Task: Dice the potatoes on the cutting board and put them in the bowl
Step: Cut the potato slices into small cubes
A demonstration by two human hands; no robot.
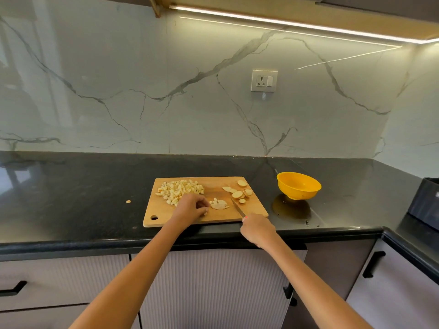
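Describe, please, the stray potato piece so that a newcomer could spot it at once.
Start at the wooden cutting board on the black counter. Look just past its left edge: one small pale potato piece lies alone on the dark stone. Unlike the diced pile, it is off the board.

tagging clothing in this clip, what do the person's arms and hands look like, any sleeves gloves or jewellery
Both forearms are bare right down to the bottom edge of the picture: no sleeves show. The left hand and the right hand wear no gloves, and no watch, bracelet or ring can be seen. One nail on the right hand looks painted red or pink; the others are too small to tell.
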